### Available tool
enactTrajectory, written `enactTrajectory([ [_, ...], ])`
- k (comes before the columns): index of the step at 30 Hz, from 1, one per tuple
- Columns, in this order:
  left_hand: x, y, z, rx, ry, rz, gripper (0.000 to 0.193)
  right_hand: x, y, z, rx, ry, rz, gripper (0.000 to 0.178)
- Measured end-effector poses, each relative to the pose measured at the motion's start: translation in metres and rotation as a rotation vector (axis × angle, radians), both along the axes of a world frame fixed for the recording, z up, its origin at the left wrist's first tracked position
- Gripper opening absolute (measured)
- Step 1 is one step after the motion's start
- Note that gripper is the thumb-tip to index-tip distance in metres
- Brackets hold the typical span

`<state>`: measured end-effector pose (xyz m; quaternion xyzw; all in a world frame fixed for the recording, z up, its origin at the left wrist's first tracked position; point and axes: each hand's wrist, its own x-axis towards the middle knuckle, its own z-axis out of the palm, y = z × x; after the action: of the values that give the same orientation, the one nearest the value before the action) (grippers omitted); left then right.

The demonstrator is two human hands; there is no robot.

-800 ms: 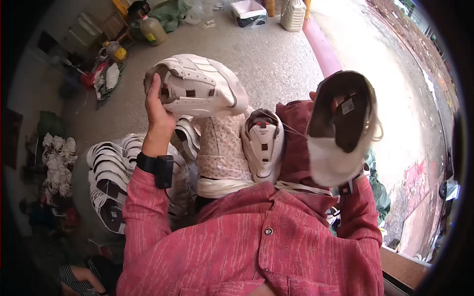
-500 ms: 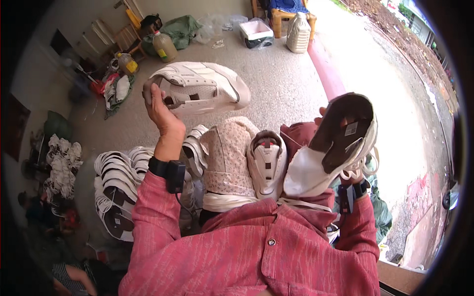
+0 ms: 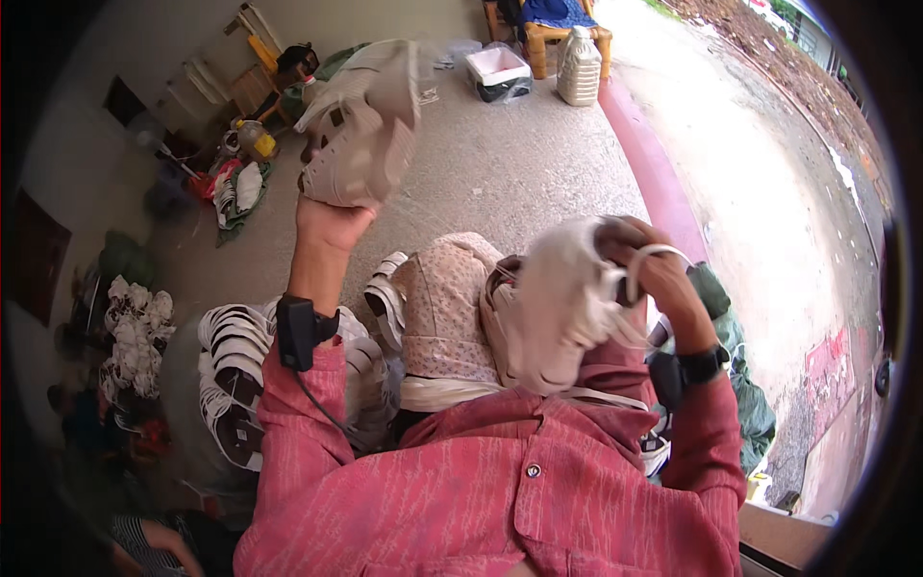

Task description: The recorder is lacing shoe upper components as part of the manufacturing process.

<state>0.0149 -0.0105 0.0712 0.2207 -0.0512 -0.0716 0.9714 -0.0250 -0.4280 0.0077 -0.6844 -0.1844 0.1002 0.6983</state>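
Note:
My left hand (image 3: 332, 227) is raised at the left, closed on the heel end of a pale shoe upper (image 3: 370, 144), which stands tilted up and is slightly smeared by motion. On the right, my right hand (image 3: 668, 274) grips a white shoe upper (image 3: 558, 303) at its brown-lined opening, toe pointing down toward my lap. A loose white lace loops over the fingers. Behind that upper, another beige shoe upper (image 3: 494, 317) shows only partly. Beside it, my knee is covered by floral cloth (image 3: 447, 308).
Stacked white shoe uppers (image 3: 234, 351) stand by my left forearm. Farther left lies a heap of white shoes (image 3: 137, 337). Ahead are a lined bin (image 3: 498, 75), a plastic jug (image 3: 579, 69) and a wooden chair (image 3: 567, 37). Green sacking (image 3: 750, 394) lies at the right.
The left upper has swung from lying level to standing on end. The right upper has turned over, from inside showing to outside showing, and my right hand has come into view on top.

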Motion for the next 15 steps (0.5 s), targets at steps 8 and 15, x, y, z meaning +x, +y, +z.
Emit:
enactTrajectory([
  [8, 0.008, -0.099, -0.030, 0.844, -0.046, -0.433, 0.035, 0.076, 0.080, -0.101, -0.644, -0.399, 0.008, 0.024],
  [15, 0.013, -0.108, -0.099, 1.015, 0.262, -0.422, 0.031, 0.056, 0.075, -0.087, -0.261, 0.166, 0.198, 0.034],
])
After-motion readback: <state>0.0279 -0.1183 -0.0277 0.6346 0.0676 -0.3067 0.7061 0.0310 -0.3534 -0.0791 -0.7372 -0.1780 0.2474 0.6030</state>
